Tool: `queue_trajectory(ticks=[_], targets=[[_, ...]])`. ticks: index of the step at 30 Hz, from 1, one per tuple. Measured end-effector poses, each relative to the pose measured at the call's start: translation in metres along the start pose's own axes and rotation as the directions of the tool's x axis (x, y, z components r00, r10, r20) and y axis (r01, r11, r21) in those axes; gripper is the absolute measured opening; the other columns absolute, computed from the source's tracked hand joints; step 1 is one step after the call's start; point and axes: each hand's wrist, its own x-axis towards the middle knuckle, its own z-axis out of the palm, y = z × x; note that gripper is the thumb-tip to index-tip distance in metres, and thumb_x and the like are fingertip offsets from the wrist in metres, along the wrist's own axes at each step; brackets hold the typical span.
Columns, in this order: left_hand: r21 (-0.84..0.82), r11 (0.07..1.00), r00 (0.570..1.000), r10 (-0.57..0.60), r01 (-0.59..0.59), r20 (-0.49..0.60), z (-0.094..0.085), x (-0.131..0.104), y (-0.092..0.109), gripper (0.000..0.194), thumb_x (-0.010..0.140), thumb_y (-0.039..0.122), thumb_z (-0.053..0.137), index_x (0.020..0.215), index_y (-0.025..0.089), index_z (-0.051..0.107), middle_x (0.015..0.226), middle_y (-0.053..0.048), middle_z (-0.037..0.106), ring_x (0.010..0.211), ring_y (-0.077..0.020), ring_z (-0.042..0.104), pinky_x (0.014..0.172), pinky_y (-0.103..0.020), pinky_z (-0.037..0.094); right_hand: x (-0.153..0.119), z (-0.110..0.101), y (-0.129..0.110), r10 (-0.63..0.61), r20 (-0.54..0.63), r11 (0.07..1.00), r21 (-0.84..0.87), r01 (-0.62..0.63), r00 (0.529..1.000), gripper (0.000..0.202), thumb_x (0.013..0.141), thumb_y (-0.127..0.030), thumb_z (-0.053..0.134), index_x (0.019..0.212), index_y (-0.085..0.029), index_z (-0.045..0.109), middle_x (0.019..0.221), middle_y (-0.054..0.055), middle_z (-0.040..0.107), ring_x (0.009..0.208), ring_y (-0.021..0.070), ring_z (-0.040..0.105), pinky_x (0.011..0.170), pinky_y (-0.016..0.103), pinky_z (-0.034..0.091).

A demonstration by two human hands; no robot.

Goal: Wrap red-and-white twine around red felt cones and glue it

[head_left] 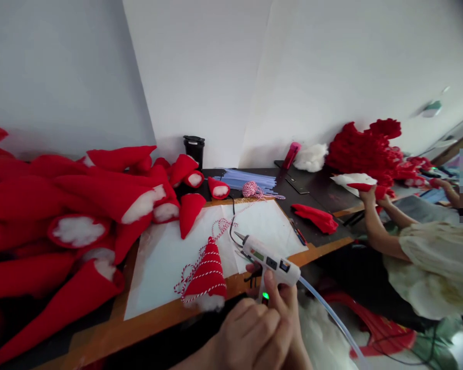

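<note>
A white glue gun (272, 262) with a green light on its handle and a clear blue tube at its rear is held by my right hand (283, 298). My left hand (250, 329) is closed in front of the handle, its fingers curled against my right hand; what it grips is hidden. Left of the nozzle, a red stuffed cone (207, 270) wound with red-and-white twine lies at the table's front edge, with loose twine loops (183, 280) beside it. The twine runs back to a ball (250, 189).
Stuffed red cones (77, 195) pile up on the left. White paper (158, 262) covers the table's middle. Behind are blue glue sticks (247, 180) and a black cup (194, 150). Scissors (299, 234) and red fabric (315, 218) lie right, beside a person (432, 262) handling a red cone.
</note>
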Motion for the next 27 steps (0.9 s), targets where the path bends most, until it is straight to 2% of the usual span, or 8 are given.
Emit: queue_trajectory(ticks=[1, 3, 6, 8, 12, 18, 22, 27], targets=[[-0.001, 0.995, 0.995, -0.099, 0.099, -0.006, -0.002, -0.006, -0.002, 0.011, 0.089, 0.008, 0.058, 0.094, 0.009, 0.067, 0.079, -0.007, 0.068, 0.071, -0.0172, 0.06, 0.062, -0.032, 0.048, 0.003, 0.0, -0.001, 0.013, 0.018, 1.0, 0.026, -0.014, 1.0, 0.042, 0.085, -0.056, 0.069, 0.099, -0.017, 0.074, 0.086, 0.01, 0.077, 0.068, 0.0207, 0.07, 0.054, 0.027, 0.056], [-0.002, 0.955, 0.955, -0.296, 0.296, 0.027, -0.007, -0.014, -0.007, 0.009, 0.087, 0.006, 0.061, 0.094, 0.01, 0.066, 0.082, -0.008, 0.067, 0.075, -0.0185, 0.06, 0.067, -0.034, 0.049, 0.006, 0.001, 0.0, 0.023, 0.051, 0.996, 0.087, -0.028, 0.998, 0.039, 0.086, -0.054, 0.069, 0.099, -0.018, 0.075, 0.088, 0.009, 0.077, 0.073, 0.0203, 0.071, 0.063, 0.028, 0.059], [-0.009, 0.909, 0.908, -0.416, 0.417, 0.056, -0.015, -0.018, -0.017, 0.015, 0.086, 0.001, 0.063, 0.096, 0.012, 0.065, 0.087, -0.009, 0.066, 0.08, -0.0179, 0.061, 0.073, -0.032, 0.05, 0.007, 0.002, 0.003, 0.016, 0.071, 0.988, 0.149, -0.026, 0.997, 0.035, 0.085, -0.053, 0.071, 0.096, -0.019, 0.075, 0.089, 0.009, 0.077, 0.082, 0.0215, 0.072, 0.079, 0.034, 0.061], [0.008, 0.9, 0.897, -0.436, 0.436, 0.072, -0.022, -0.02, -0.023, 0.017, 0.086, 0.0, 0.063, 0.098, 0.013, 0.064, 0.089, -0.008, 0.066, 0.082, -0.0174, 0.061, 0.076, -0.031, 0.051, 0.007, 0.001, 0.004, 0.04, 0.105, 0.981, 0.183, -0.059, 0.994, 0.036, 0.085, -0.053, 0.071, 0.098, -0.02, 0.074, 0.092, 0.01, 0.077, 0.085, 0.0232, 0.072, 0.076, 0.035, 0.062], [0.06, 0.885, 0.885, -0.464, 0.461, 0.044, -0.043, -0.029, -0.033, 0.019, 0.086, -0.001, 0.064, 0.099, 0.013, 0.064, 0.089, -0.007, 0.066, 0.084, -0.0167, 0.061, 0.077, -0.031, 0.052, 0.005, -0.006, 0.002, 0.067, 0.132, 0.982, 0.168, -0.089, 0.989, 0.037, 0.082, -0.05, 0.075, 0.102, -0.019, 0.072, 0.093, 0.01, 0.077, 0.086, 0.0256, 0.074, 0.061, 0.031, 0.063], [0.183, 0.844, 0.856, -0.516, 0.504, 0.021, -0.074, -0.061, -0.042, 0.022, 0.086, 0.001, 0.066, 0.103, 0.015, 0.064, 0.09, -0.006, 0.066, 0.086, -0.0176, 0.063, 0.078, -0.032, 0.054, -0.012, -0.014, -0.003, 0.093, 0.111, 0.991, 0.083, -0.103, 0.989, 0.04, 0.079, -0.048, 0.078, 0.103, -0.017, 0.073, 0.089, 0.011, 0.078, 0.081, 0.0263, 0.076, 0.062, 0.034, 0.065], [0.274, 0.83, 0.855, -0.517, 0.487, 0.048, -0.083, -0.08, -0.036, 0.025, 0.084, 0.006, 0.071, 0.106, 0.016, 0.065, 0.097, -0.008, 0.066, 0.091, -0.0207, 0.064, 0.08, -0.036, 0.054, -0.033, -0.024, 0.006, 0.103, 0.075, 0.992, -0.083, -0.097, 0.992, 0.041, 0.076, -0.054, 0.078, 0.1, -0.021, 0.073, 0.089, 0.01, 0.079, 0.081, 0.028, 0.076, 0.069, 0.037, 0.064], [0.314, 0.832, 0.866, -0.498, 0.458, 0.054, -0.083, -0.083, -0.032, 0.032, 0.082, 0.007, 0.073, 0.112, 0.014, 0.065, 0.104, -0.01, 0.066, 0.096, -0.0235, 0.064, 0.084, -0.039, 0.054, -0.058, -0.04, 0.026, 0.048, 0.097, 0.96, -0.28, -0.019, 0.994, 0.036, 0.079, -0.059, 0.072, 0.092, -0.026, 0.071, 0.082, 0.006, 0.077, 0.073, 0.0245, 0.074, 0.069, 0.033, 0.063]])
